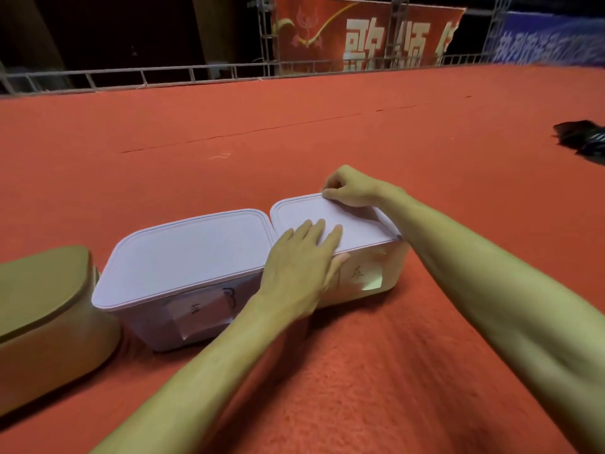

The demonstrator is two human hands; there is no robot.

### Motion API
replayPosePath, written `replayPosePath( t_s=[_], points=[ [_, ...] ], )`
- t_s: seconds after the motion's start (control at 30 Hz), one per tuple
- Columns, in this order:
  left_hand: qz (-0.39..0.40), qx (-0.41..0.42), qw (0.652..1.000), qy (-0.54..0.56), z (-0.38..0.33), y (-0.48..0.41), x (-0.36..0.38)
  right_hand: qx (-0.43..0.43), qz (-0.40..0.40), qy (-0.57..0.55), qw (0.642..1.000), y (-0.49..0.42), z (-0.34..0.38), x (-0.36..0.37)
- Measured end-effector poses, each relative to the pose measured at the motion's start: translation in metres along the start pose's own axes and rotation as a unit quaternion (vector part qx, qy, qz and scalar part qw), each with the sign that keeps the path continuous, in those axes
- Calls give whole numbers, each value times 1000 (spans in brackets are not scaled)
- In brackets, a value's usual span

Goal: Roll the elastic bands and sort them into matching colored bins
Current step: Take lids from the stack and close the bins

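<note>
Your left fingers (319, 229) lie straight and flat on top of the right lid (304, 209). They press on it and do not grab it, and the thumb hangs down over the front of the box. Your left hand (301, 257) sits at the near edge of that lid. Your right fingers (330, 193) are curled up tight at the far edge of the same lid and pinch its rim. Your right hand (350, 188) is at the back of the box, and your arm comes across the lid's right corner. The lid is pale and sits on the right bin (391, 267), which has a paper note (363, 276) with a dark mark stuck on its front. Right beside it, with their lids almost touching, is the left bin (154, 326). It has its own pale lid (190, 253) on top and its own paper note (196, 314) on the front. Both bins stand on the red carpet (294, 132). A tan thing (49, 306) lies just to the left of the left bin. A black thing (582, 139) lies far off to the right on the carpet. At the back is a metal rail (131, 77), and behind it hang a red banner (360, 34) with big white letters and a blue banner (550, 40).
</note>
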State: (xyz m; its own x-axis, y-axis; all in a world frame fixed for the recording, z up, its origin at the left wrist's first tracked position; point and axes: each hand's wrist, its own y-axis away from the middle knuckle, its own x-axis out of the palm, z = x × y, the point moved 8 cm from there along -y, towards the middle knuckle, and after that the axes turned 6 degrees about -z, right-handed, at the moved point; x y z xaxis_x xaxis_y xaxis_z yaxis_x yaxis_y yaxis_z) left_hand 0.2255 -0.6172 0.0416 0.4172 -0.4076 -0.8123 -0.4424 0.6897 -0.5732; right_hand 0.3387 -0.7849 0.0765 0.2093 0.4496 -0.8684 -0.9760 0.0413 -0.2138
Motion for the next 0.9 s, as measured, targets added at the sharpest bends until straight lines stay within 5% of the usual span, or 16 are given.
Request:
replayPosePath(
  t_s=[0.23, 0.4, 0.73, 0.9],
  points=[
    [16, 21, 1000, -14, 4, -1, 6, 35, -64, -17, 997, 7, -20, 11],
    [37, 24, 999, -10, -1, -4, 4, 53, -69, 108, 990, 15, -17, 12],
    [55, 12, 998, 15, -4, -3, 13, 297, 5, 215, 931, 42, -47, 12],
    [51, 15, 998, 24, -5, -3, 13, 218, -16, 193, 957, 38, -58, -1]
  ],
)
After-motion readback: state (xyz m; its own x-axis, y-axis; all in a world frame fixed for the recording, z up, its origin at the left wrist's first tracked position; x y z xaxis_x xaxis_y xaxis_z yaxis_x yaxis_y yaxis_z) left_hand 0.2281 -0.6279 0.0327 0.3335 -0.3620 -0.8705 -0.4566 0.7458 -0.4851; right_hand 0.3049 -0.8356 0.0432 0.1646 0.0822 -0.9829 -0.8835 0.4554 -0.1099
